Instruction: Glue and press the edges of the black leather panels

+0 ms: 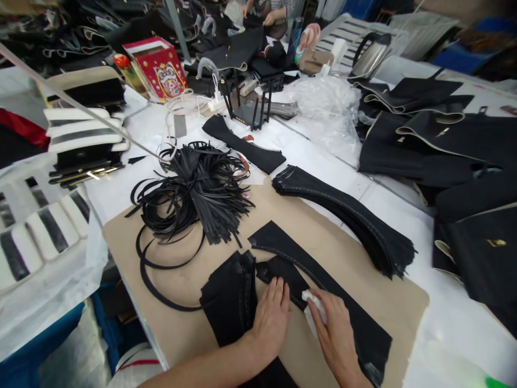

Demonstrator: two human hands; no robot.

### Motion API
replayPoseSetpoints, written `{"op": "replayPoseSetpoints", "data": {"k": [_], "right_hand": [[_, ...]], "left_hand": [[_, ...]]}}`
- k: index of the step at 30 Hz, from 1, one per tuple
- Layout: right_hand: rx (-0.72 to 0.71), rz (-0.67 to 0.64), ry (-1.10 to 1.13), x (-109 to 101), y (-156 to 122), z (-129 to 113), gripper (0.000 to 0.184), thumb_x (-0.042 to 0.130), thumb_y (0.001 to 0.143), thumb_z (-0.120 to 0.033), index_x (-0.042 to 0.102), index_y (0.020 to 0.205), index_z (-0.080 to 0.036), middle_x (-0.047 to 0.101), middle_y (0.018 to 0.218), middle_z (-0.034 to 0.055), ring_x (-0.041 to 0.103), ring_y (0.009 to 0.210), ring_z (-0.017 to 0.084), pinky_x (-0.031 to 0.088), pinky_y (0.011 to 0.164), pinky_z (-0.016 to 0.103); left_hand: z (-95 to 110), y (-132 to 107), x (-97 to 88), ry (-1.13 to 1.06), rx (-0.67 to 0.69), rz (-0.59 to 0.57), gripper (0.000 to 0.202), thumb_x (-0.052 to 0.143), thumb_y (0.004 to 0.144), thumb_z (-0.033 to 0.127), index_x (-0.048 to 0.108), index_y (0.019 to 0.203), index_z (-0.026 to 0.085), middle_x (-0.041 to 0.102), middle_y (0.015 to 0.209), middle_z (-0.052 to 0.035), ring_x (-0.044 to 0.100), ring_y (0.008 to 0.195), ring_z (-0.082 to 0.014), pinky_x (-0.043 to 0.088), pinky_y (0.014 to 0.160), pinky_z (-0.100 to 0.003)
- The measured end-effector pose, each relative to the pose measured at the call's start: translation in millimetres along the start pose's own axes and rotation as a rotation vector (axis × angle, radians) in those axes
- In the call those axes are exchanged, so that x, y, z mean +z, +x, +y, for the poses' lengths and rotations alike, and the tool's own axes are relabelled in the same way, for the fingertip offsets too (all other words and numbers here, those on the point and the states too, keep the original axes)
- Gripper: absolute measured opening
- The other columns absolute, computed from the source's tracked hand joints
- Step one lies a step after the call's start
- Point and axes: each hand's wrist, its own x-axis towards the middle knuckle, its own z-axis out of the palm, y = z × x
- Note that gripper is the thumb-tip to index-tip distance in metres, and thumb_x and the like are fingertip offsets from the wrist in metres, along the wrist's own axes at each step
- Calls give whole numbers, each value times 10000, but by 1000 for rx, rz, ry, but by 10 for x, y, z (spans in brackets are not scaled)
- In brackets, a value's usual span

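Note:
My left hand [269, 320] lies flat on a small black leather piece [280, 275], pressing it down, with a stack of black leather panels [228, 296] just to its left. My right hand [333, 337] holds a crumpled white cloth [312, 308] against a long black leather strip [323, 280]. Both pieces rest on a brown cardboard sheet [194, 269]. Above the hands on the same sheet lies a heap of thin black leather strips [194, 194]. To its right is a curved stack of black leather panels [343, 218].
Finished black bags with cream edging [440, 145] lie at the right. White-and-black bag parts [40, 242] lie at the left. Beyond stand a red box [159, 70], a black router [246, 110] and a plastic bag [327, 105]. A person's hands [269, 16] work at the far end.

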Motion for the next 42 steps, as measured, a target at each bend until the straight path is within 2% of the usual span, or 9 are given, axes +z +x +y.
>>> {"op": "replayPoseSetpoints", "data": {"k": [5, 10, 19, 25, 27, 31, 36, 39, 42], "right_hand": [[-162, -258, 199, 16, 521, -491, 174, 408, 951, -280, 550, 1048, -251, 529, 1108, 49, 522, 1032, 186, 439, 916, 349], [-326, -440, 22, 310, 849, -649, 137, 434, 913, -145, 553, 933, -211, 537, 969, 39, 512, 925, 199, 449, 841, 362], [-551, -416, -233, 673, 1132, -631, 128, 454, 891, -104, 537, 855, -195, 537, 884, 37, 498, 863, 201, 441, 801, 346], [-406, -238, -37, 500, 1252, -786, 59, 462, 916, -169, 507, 920, -206, 532, 956, 38, 491, 913, 193, 430, 829, 334], [-382, -296, 33, 432, 1194, -734, 63, 473, 909, -159, 506, 899, -211, 524, 945, 27, 497, 904, 182, 435, 814, 316], [-444, -495, -133, 498, 1078, -616, 135, 451, 886, -95, 521, 843, -203, 521, 903, 33, 499, 867, 192, 446, 790, 330], [-493, -384, -225, 682, 1203, -746, 130, 431, 910, -131, 524, 844, -193, 531, 892, 46, 484, 861, 207, 439, 799, 356], [-463, -288, -159, 606, 1247, -799, 111, 428, 927, -171, 526, 883, -197, 538, 925, 47, 479, 880, 206, 426, 805, 355], [-450, -321, -119, 506, 1158, -705, 98, 450, 919, -177, 530, 868, -204, 539, 910, 36, 479, 852, 194, 420, 778, 340]], "left_hand": [[39, -60, 151, -19, -38, 113, 403, 398, 899, 111, 495, 1290, 111, 565, 1313, -124, 525, 1224, -254, 501, 985, -396], [5, -37, 189, -12, -4, 288, 429, 433, 923, 207, 450, 1335, 85, 537, 1342, -137, 464, 1278, -260, 430, 1048, -395], [-43, -36, 113, 80, 48, 176, 449, 488, 908, 352, 509, 1296, 125, 519, 1369, -87, 417, 1307, -249, 339, 1100, -385], [-23, -29, 125, 124, 49, 123, 468, 449, 919, 395, 531, 1263, 88, 577, 1279, -135, 500, 1219, -262, 382, 1042, -413], [-33, -27, 116, 120, 48, 113, 470, 458, 915, 392, 530, 1262, 84, 575, 1279, -143, 504, 1211, -272, 384, 1031, -415], [-66, -27, 82, 98, 65, 116, 491, 471, 911, 385, 473, 1328, 126, 504, 1372, -133, 449, 1271, -287, 362, 1042, -427], [-67, -23, 73, 88, 80, 115, 495, 462, 908, 435, 509, 1303, 141, 525, 1355, -107, 451, 1271, -288, 343, 1062, -428], [-55, -21, 106, 102, 58, 113, 506, 450, 907, 462, 542, 1265, 116, 560, 1308, -124, 484, 1234, -289, 345, 1053, -437], [-62, -30, 133, 109, 52, 115, 514, 442, 911, 452, 520, 1287, 111, 542, 1326, -134, 469, 1245, -287, 337, 1050, -429]]}}
